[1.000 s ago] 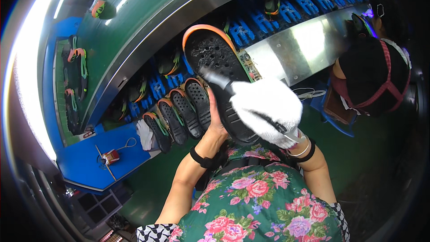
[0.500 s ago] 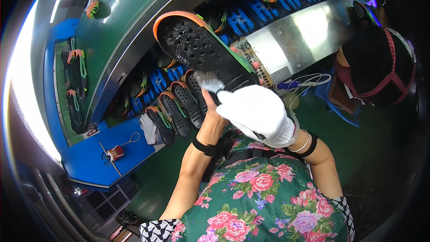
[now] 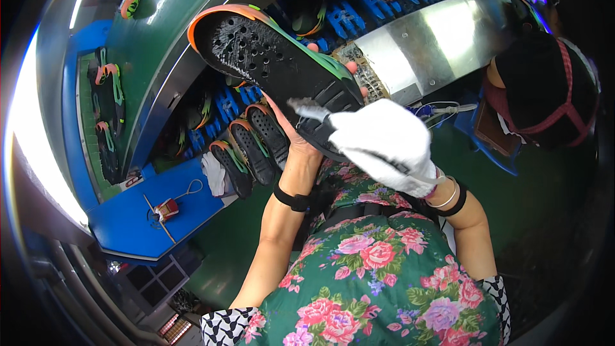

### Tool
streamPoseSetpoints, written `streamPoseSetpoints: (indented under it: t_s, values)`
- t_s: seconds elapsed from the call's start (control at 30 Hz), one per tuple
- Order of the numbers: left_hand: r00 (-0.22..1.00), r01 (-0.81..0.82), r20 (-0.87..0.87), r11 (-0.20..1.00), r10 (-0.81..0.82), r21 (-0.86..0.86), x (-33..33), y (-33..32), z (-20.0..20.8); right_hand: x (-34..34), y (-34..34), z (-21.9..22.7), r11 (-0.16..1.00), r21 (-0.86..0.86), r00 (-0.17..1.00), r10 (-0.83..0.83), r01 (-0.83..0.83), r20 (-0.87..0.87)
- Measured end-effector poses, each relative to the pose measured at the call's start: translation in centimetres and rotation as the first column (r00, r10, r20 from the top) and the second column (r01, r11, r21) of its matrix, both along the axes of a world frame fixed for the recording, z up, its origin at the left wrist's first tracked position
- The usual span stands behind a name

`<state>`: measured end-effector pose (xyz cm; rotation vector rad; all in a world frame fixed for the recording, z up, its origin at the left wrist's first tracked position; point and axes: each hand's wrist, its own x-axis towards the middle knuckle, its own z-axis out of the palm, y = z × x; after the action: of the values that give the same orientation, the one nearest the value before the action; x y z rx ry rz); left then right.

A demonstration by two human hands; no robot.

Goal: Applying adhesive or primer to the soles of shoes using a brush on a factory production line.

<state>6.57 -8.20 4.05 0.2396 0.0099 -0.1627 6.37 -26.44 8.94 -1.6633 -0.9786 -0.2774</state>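
Observation:
My left hand [image 3: 296, 133] holds up a black shoe sole [image 3: 277, 67] with an orange and green rim, its thumb along the near edge and fingertips curled over the far edge. The toe part has several round holes and shiny whitish wet streaks. In a white knit glove, my right hand [image 3: 387, 144] grips a small brush [image 3: 311, 110]. Its pale bristles lie against the sole near the heel half; the glove covers most of the handle. Several similar soles [image 3: 252, 144] stand in a row beyond my left wrist.
A blue table [image 3: 154, 224] at the left bears a small red device and a white glove [image 3: 213, 174]. Ahead runs a line of blue holders [image 3: 346, 20] behind a steel ledge [image 3: 419, 38]. More shoe parts [image 3: 109, 112] lie far left. Another person [image 3: 538, 96] sits at the right.
The sole has shifted left and slightly away from me in my left hand. The brush has moved along it toward the heel end, and my gloved right hand has shifted slightly right.

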Motion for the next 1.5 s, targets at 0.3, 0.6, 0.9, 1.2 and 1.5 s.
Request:
streamPoseSetpoints:
  t_s: [0.3,0.6,0.9,1.2,1.5]
  values:
    - [0.994,-0.048,0.090,0.994,0.057,-0.102,0.1,0.0,0.1,-1.0,-0.2,-0.5,0.986,0.165,0.947,0.021,0.034,-0.322]
    - [0.989,-0.002,0.145,0.999,-0.003,0.033,-0.7,0.9,-1.1,-1.4,-0.7,-1.2,0.997,0.069,0.981,0.040,-0.028,-0.191]
    - [0.982,0.152,0.116,0.988,-0.150,-0.012,-1.0,2.2,-1.5,-1.2,-1.0,-1.8,0.990,0.045,0.968,0.138,-0.132,-0.209]
    - [0.922,0.380,0.085,0.925,-0.377,-0.015,-1.9,3.8,-2.3,-1.9,-1.3,-1.0,0.961,0.140,0.878,0.276,-0.240,-0.392]
    - [0.916,0.342,-0.314,0.895,-0.249,0.286,-1.7,5.4,-1.3,-3.7,-1.3,-1.5,0.937,-0.058,0.936,0.337,-0.343,-0.099]
